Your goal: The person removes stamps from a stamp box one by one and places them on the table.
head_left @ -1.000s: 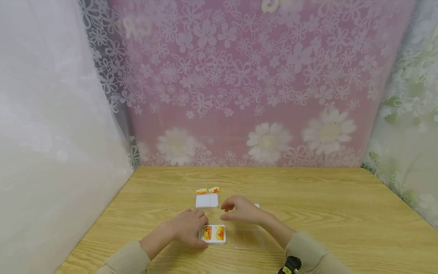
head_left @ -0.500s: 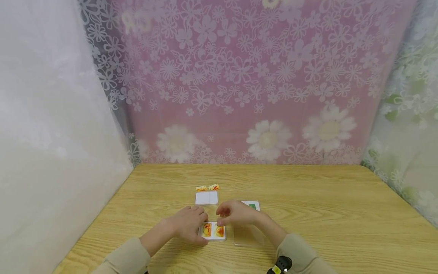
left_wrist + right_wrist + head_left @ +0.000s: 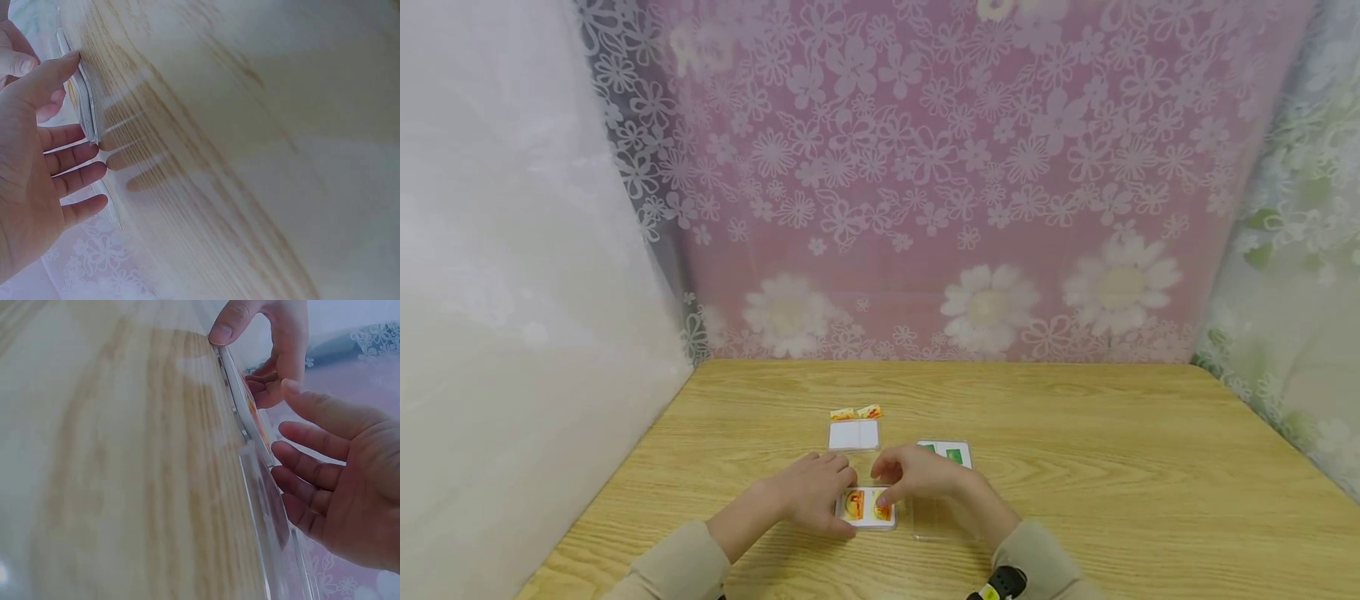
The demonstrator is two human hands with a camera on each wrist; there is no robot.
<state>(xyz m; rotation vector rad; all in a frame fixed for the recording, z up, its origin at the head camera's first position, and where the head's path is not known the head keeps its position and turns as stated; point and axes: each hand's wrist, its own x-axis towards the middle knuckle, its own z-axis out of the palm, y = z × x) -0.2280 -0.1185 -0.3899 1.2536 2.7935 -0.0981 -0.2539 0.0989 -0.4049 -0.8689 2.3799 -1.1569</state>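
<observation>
In the head view my left hand (image 3: 812, 496) holds the left end of a shallow clear box of white cards (image 3: 868, 522). Its thumb lies at the near edge and its fingers at the far one. Two orange-and-yellow pictures show on the top card. Above the right half hovers my right hand (image 3: 927, 473), thumb over the right picture. The right wrist view shows the right hand (image 3: 350, 469) with loosely bent fingers and nothing between them. To the right lies a clear plastic lid (image 3: 942, 530), partly under the right forearm.
Behind the right hand lies a box of cards with green pictures (image 3: 955, 455), partly hidden. Farther back is a box of blank white cards (image 3: 853, 434), with two small orange-and-yellow pieces (image 3: 870, 411) beyond it. A wood-grain table (image 3: 1090, 467) carries everything; a floral curtain (image 3: 925, 183) hangs behind.
My right hand has moved nearer and lower, over the right half of the held card box, uncovering more of the green-picture cards. My left hand keeps its place.
</observation>
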